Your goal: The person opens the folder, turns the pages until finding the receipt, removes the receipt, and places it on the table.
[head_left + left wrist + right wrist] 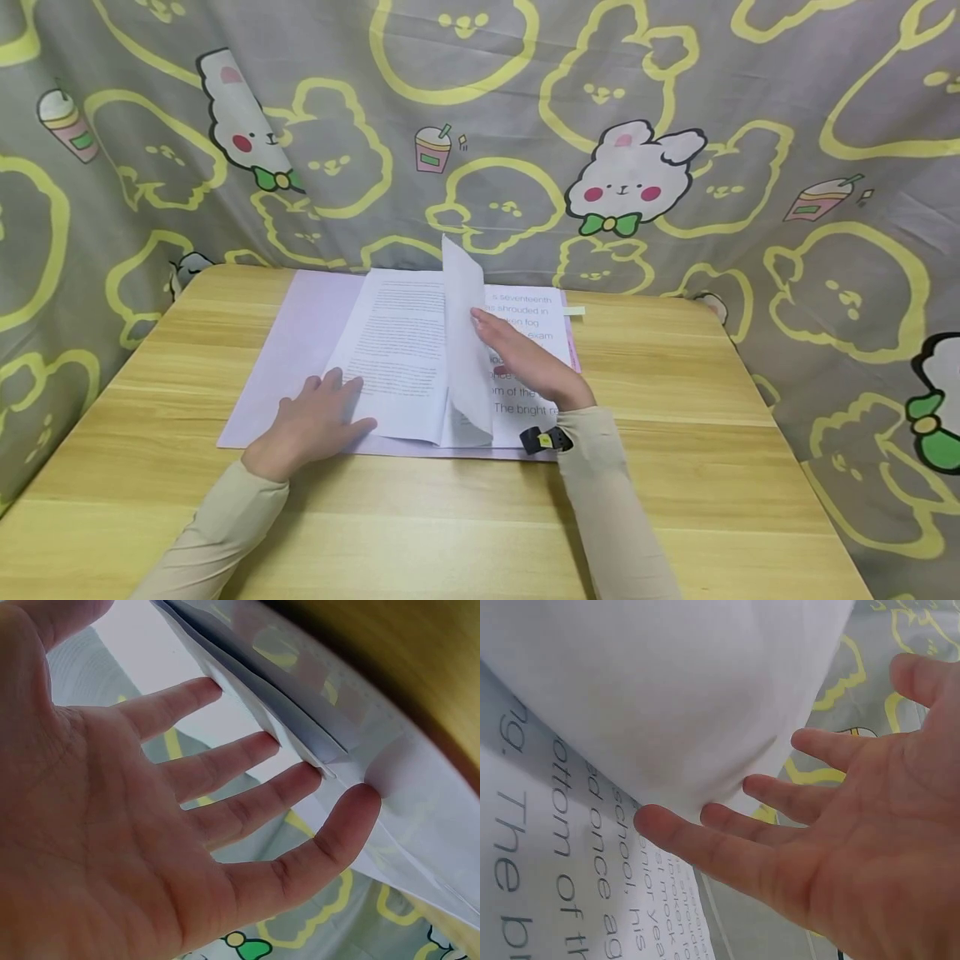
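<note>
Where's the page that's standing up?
In the head view, the raised page stands near the middle, between the small-print page on its left and the large-print page on its right, beside the right hand.

The folder [292,333] is pale lilac, its pages [397,333] white with dark print, the raised sheet [465,342] white. Both sleeves [615,508] are beige; the strap [545,440] is black with yellow. The desk [375,525] has yellowish grain; the grey curtain [510,117] bears yellow outlines, green-bowed white rabbits, pink cups.
</note>
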The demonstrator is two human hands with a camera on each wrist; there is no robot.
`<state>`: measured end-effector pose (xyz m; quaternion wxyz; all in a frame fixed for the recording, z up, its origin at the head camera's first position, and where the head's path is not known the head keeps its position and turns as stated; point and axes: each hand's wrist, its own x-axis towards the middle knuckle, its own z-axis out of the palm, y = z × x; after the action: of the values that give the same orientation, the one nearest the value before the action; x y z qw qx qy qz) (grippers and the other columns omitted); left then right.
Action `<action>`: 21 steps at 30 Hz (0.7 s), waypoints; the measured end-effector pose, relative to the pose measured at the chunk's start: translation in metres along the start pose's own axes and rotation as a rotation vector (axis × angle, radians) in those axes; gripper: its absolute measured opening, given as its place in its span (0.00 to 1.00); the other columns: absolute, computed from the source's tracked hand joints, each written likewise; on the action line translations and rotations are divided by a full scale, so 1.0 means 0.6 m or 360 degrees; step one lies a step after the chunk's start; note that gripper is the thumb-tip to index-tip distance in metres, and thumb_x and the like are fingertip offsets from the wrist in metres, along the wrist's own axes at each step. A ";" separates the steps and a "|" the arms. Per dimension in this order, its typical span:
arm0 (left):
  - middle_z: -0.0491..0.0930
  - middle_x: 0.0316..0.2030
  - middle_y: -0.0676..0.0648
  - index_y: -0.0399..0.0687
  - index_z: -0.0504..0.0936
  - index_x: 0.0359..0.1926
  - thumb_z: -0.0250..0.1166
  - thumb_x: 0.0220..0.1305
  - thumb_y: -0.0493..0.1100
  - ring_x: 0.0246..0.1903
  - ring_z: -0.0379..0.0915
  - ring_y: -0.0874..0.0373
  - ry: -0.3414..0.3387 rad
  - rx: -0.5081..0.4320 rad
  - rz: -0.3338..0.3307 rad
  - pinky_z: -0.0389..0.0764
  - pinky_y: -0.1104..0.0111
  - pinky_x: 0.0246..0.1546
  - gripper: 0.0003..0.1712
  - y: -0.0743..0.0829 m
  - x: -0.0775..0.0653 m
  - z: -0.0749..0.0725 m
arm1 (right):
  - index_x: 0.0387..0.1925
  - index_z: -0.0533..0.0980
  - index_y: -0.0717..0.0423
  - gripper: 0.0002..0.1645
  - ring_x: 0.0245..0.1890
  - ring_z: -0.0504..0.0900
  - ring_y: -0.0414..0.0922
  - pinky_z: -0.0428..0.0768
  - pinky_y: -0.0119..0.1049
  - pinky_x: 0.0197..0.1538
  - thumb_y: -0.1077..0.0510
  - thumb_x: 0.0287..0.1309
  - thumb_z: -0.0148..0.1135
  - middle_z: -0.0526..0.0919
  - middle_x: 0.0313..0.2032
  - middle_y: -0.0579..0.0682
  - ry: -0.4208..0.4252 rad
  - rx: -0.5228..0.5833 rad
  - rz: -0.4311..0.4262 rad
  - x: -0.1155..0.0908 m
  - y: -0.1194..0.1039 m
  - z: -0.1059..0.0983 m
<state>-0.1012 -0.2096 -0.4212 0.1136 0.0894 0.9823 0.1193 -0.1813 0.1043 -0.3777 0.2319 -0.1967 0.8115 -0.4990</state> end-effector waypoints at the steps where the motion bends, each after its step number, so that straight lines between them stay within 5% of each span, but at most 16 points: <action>1: 0.71 0.56 0.36 0.43 0.71 0.69 0.64 0.65 0.64 0.53 0.66 0.35 0.0001 -0.0002 -0.0001 0.74 0.33 0.37 0.41 0.000 0.000 0.000 | 0.82 0.49 0.41 0.38 0.80 0.52 0.47 0.74 0.56 0.67 0.34 0.79 0.34 0.47 0.81 0.44 0.0009 -0.0009 0.0010 0.001 0.000 0.002; 6: 0.71 0.55 0.37 0.43 0.72 0.68 0.65 0.65 0.63 0.52 0.66 0.35 0.0011 -0.0005 0.0000 0.74 0.34 0.36 0.39 -0.001 0.000 0.002 | 0.81 0.53 0.41 0.36 0.78 0.56 0.50 0.75 0.56 0.66 0.36 0.79 0.38 0.51 0.80 0.48 0.0055 -0.0028 0.0023 0.008 0.002 0.012; 11: 0.71 0.57 0.36 0.43 0.71 0.69 0.64 0.66 0.63 0.54 0.66 0.34 -0.0012 -0.0007 0.0004 0.74 0.32 0.38 0.40 -0.003 0.002 0.001 | 0.80 0.57 0.42 0.37 0.80 0.53 0.50 0.61 0.56 0.75 0.34 0.77 0.40 0.54 0.80 0.49 0.0113 -0.0162 0.0013 0.016 0.005 0.022; 14: 0.69 0.63 0.32 0.41 0.68 0.72 0.63 0.67 0.61 0.59 0.66 0.29 -0.0029 -0.0047 0.0028 0.74 0.30 0.44 0.41 -0.006 0.001 -0.005 | 0.79 0.59 0.45 0.38 0.80 0.50 0.51 0.54 0.56 0.78 0.34 0.76 0.42 0.55 0.79 0.52 0.0135 -0.0241 -0.0015 0.020 0.007 0.028; 21: 0.59 0.70 0.21 0.31 0.59 0.75 0.54 0.75 0.47 0.63 0.65 0.21 0.0025 -0.0206 0.0136 0.70 0.34 0.60 0.37 -0.018 0.002 -0.019 | 0.76 0.63 0.46 0.38 0.80 0.53 0.51 0.55 0.53 0.78 0.33 0.75 0.44 0.56 0.79 0.53 0.0170 -0.0344 -0.0045 0.028 0.012 0.043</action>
<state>-0.1067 -0.2221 -0.4133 0.1062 0.1228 0.9686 0.1881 -0.1805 0.0794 -0.3971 0.1587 -0.2051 0.8689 -0.4215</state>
